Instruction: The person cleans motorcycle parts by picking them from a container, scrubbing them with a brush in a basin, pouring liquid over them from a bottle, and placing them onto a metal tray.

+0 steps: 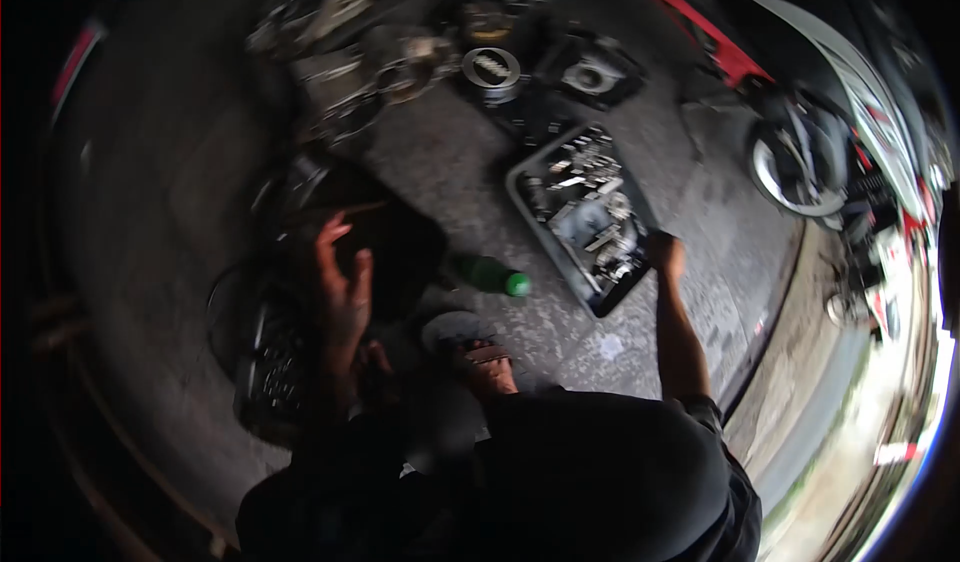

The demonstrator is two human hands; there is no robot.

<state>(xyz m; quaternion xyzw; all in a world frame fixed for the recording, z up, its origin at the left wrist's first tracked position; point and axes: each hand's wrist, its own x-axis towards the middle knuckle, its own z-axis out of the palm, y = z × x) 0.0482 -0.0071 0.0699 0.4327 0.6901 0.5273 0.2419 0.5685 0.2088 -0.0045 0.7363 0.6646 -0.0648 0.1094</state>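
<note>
My left hand (345,282) is raised with its fingers apart and nothing in it, above a dark container (400,222) on the floor. My right hand (666,254) is closed on the right rim of a grey tray (535,220). Many small metal parts (590,167) lie inside the tray, which rests at a slant on the floor. Between my hands, a green bottle (487,274) with a green cap lies on its side. The frame is blurred by motion.
Engine parts (345,77) lie at the top left, near a round part (491,67) and a square-based part (592,74). A motorcycle wheel (797,170) is at the right. A black tray (268,382) of small pieces lies at the lower left. My foot (492,370) is below the bottle.
</note>
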